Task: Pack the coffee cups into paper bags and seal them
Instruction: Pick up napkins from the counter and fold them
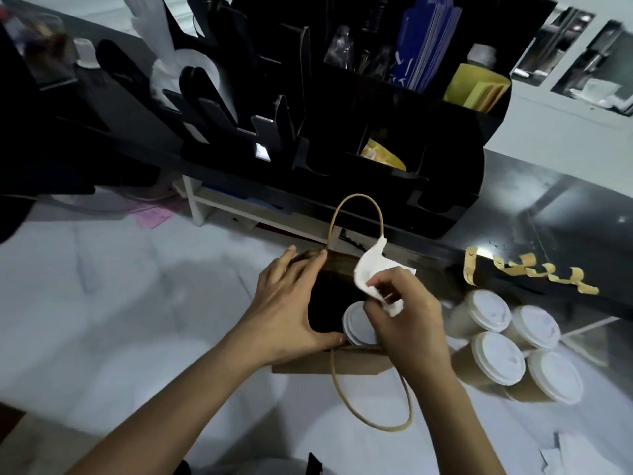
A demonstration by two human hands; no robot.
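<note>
Spreading the mouth of the brown paper bag [329, 363] wide, the left hand [291, 303] is bracing its far and near edges with splayed fingers, gripping nothing but the rim. The right hand [407, 320] is pinching a crumpled white paper [373, 269], perhaps a napkin or receipt, just above the bag's opening. One lidded coffee cup [356, 325] is already sitting inside the bag, while four more cups [513, 344] are waiting on the counter [102, 303] just to the right. Judging by this, the packing step is underway; next the paper likely needs tucking in beside the cup, with care not to dislodge the lid, before sealing with tape strips [534, 272] hanging nearby.
</note>
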